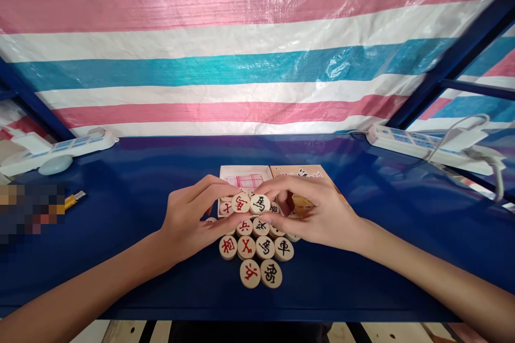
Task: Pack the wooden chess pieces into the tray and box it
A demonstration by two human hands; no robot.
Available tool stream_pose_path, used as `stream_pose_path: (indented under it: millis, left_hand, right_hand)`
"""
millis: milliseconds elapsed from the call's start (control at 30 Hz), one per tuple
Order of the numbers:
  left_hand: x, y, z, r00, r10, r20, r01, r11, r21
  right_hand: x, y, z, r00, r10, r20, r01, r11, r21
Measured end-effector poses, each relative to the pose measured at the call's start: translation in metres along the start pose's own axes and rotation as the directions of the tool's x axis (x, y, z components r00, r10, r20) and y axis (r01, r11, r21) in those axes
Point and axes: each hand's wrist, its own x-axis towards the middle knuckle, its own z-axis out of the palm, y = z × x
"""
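My left hand [197,211] pinches a round wooden xiangqi piece with a red character [240,203]. Beside it, my right hand [308,206] pinches a matching xiangqi piece with a black character [260,203]. The two pieces sit side by side above others. Below them, rows of xiangqi pieces lie face up on the blue table, red ones [246,247] on the left and black ones [284,247] on the right. Nearest me are one red piece [250,273] and one black piece [271,273]. My fingers partly hide the farther pieces.
Behind the hands stand an open white box [245,170] holding a checked red-and-white sheet and a printed box lid [328,174]. White power strips [76,144] [426,144] lie at both sides. A yellow cutter [72,201] is at left. Striped sheeting hangs behind the blue table [161,289].
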Motion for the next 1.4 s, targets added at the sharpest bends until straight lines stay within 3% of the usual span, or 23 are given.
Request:
stream_pose_path:
  millis: [200, 400, 867, 1100, 1400]
  left_hand:
    - [0.0016, 0.0009, -0.0008, 1.0, 0.017, -0.009, -0.017, 1.0, 0.01]
    - [0.0013, 0.001, -0.0002, 1.0, 0.03, 0.002, -0.03, 1.0, -0.006]
    - [0.0029, -0.002, -0.0009, 0.999, 0.049, 0.0, -0.049, 0.999, -0.005]
    - [0.0005, -0.0019, -0.0018, 0.999, 0.006, 0.05, -0.005, 1.0, -0.011]
    - [-0.0008, -0.0015, 0.0003, 0.994, 0.03, 0.106, -0.03, 1.0, 0.002]
  right_hand:
    - [-0.0022, 0.0007, -0.0013, 0.997, -0.076, 0.01, 0.077, 0.99, -0.117]
    - [-0.0023, -0.0001, 0.0002, 0.998, -0.045, -0.041, 0.04, 0.993, -0.115]
    - [-0.0056, 0.0045, 0.0026, 0.996, -0.082, -0.032, 0.076, 0.984, -0.159]
    - [-0.0034, 0.0017, 0.0009, 0.997, -0.071, 0.002, 0.07, 0.981, -0.179]
    - [-0.0008, 0.0017, -0.0025, 0.992, -0.121, 0.029, 0.124, 0.972, -0.201]
